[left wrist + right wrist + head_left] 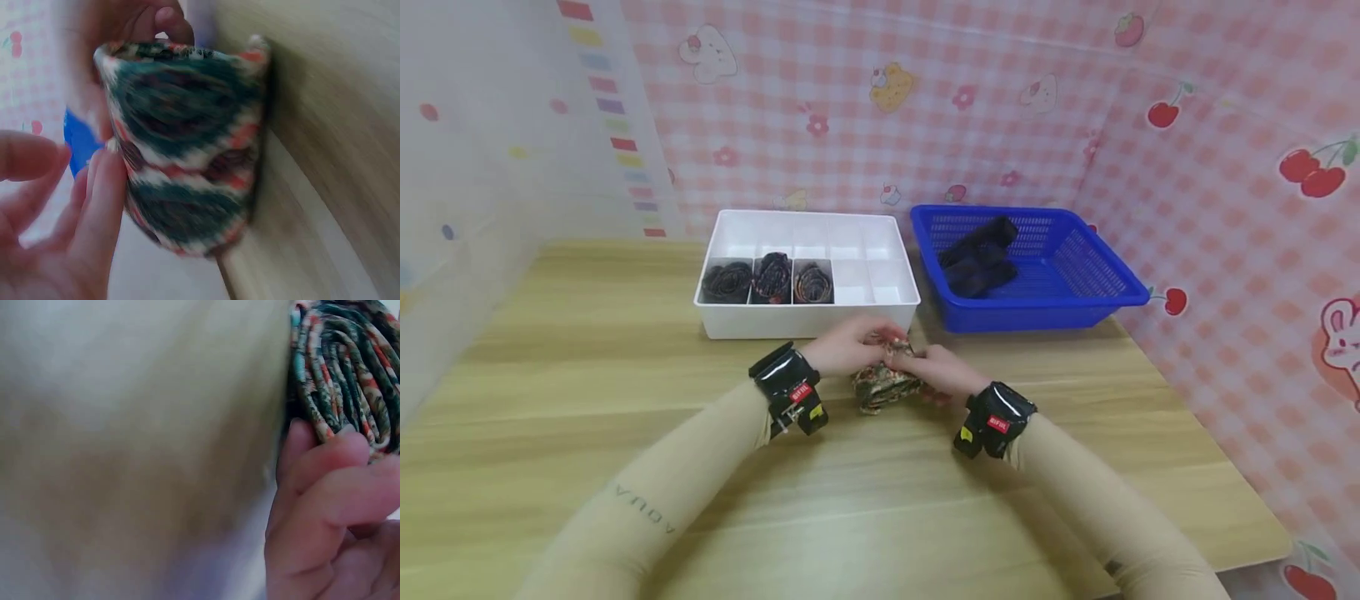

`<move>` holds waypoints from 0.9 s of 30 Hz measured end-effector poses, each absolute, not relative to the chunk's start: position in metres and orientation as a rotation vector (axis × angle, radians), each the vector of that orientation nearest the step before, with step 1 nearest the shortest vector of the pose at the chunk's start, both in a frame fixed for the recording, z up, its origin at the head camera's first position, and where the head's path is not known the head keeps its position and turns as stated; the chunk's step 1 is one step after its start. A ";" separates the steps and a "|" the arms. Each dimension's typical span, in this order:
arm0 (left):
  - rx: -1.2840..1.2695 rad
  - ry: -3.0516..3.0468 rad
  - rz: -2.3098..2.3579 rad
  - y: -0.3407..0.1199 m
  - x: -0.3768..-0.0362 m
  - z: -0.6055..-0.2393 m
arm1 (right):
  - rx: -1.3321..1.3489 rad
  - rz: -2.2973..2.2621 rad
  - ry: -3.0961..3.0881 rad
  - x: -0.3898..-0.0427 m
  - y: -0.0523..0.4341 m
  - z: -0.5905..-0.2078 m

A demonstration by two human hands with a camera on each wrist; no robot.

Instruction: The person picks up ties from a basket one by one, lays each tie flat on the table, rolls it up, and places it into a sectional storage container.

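Note:
A rolled patterned cloth (883, 390) in green, cream and red is between both hands, just in front of the white box. My right hand (949, 372) grips it from the right. In the right wrist view, bent fingers (325, 481) pinch the lower edge of the roll, whose coiled layers (347, 375) show end-on. My left hand (850, 343) is at its upper left. In the left wrist view its fairly straight fingers (103, 200) rest against the roll's side (181, 150), the thumb standing apart from it.
A white divided box (805, 321) at the back holds several dark rolled cloths (771, 279) in its front left compartments. To its right, a blue basket (1045, 315) contains black rolled items (977, 267). Patterned curtains (850, 108) rise behind the wooden table (587, 358).

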State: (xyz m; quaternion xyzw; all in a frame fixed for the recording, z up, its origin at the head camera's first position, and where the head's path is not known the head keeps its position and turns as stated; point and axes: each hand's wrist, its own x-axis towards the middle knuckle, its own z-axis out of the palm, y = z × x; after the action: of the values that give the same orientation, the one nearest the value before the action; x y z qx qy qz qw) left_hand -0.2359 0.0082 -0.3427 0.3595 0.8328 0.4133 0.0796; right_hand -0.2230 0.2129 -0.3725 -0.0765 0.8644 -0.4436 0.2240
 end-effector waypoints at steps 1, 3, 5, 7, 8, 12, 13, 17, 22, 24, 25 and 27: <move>1.010 2.553 1.221 0.005 -0.235 -0.344 | -0.204 -1.229 2.371 -0.223 0.212 -0.375; 0.856 2.680 1.128 -0.004 -0.230 -0.344 | -0.183 -1.263 2.351 -0.223 0.210 -0.378; 0.686 2.721 0.983 -0.011 -0.224 -0.341 | -0.163 -1.287 2.353 -0.223 0.210 -0.378; 0.571 2.632 0.905 -0.016 -0.218 -0.341 | -0.157 -1.292 2.360 -0.224 0.211 -0.377; 0.527 2.555 0.906 -0.017 -0.216 -0.343 | -0.152 -1.304 2.357 -0.224 0.211 -0.377; 0.388 2.301 1.089 -0.021 -0.217 -0.359 | -0.132 -1.353 2.331 -0.223 0.206 -0.379; 0.380 2.276 1.141 -0.022 -0.219 -0.363 | -0.125 -1.390 2.314 -0.222 0.204 -0.379; 0.403 2.288 1.259 -0.028 -0.223 -0.372 | -0.188 -1.473 2.329 -0.219 0.200 -0.381; 0.630 2.505 1.236 -0.033 -0.224 -0.369 | -0.446 -1.494 2.456 -0.210 0.192 -0.376; 0.705 2.586 1.188 -0.032 -0.222 -0.364 | -0.576 -1.500 2.513 -0.208 0.188 -0.374; 0.733 2.625 1.154 -0.031 -0.220 -0.362 | -0.633 -1.495 2.540 -0.207 0.186 -0.374; 0.762 2.690 1.076 -0.029 -0.216 -0.357 | -0.709 -1.485 2.561 -0.205 0.182 -0.375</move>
State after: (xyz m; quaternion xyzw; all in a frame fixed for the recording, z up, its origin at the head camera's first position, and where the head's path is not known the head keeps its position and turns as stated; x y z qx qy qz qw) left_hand -0.2162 -0.0289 -0.3571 0.2536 0.8956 0.3583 0.0726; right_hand -0.2054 0.1823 -0.3750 -0.2325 0.8403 -0.4873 0.0484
